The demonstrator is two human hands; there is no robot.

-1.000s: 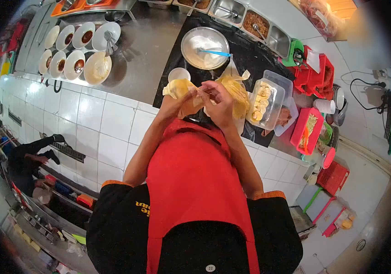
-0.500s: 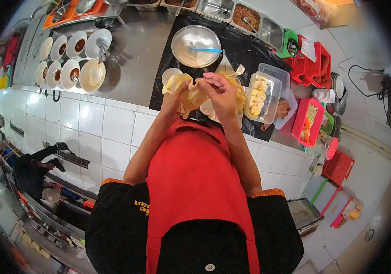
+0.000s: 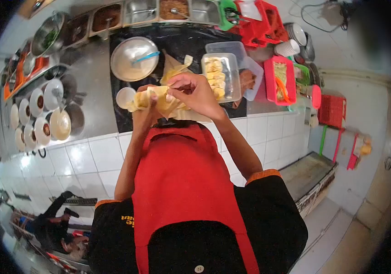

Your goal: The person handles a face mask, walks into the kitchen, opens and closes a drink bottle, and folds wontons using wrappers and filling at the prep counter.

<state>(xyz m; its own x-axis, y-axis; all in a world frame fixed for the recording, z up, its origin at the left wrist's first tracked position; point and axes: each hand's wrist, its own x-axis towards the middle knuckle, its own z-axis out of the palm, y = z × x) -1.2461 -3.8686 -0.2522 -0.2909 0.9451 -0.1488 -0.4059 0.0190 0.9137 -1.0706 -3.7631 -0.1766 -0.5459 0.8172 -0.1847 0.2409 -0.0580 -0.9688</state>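
Thin yellow dough wrappers (image 3: 161, 97) are bunched in my left hand (image 3: 146, 109), whose fingers wrap round them. My right hand (image 3: 193, 93) pinches at the right edge of the same wrappers. Left of my hands stands a small white cup (image 3: 125, 97). Beyond them is a metal bowl (image 3: 129, 64) holding pale contents and a blue-handled utensil (image 3: 146, 57). Further wrappers and paper (image 3: 177, 68) lie behind and below my right hand. To its right, a clear plastic box (image 3: 233, 77) holds several folded yellow dumplings (image 3: 214, 73).
White bowls (image 3: 60, 124), some with dark sauce, stand at the left. Metal food trays (image 3: 140, 11) line the back. A pink basket (image 3: 280, 80) with chopped vegetables, red bins (image 3: 266, 23) and stacked cups (image 3: 288, 48) are at the right. Another person (image 3: 54, 223) is at lower left.
The view has turned, so the counter's things sit further left and the bowls lower. My left hand still holds the wrappers; my right hand's fingers remain at their edge.
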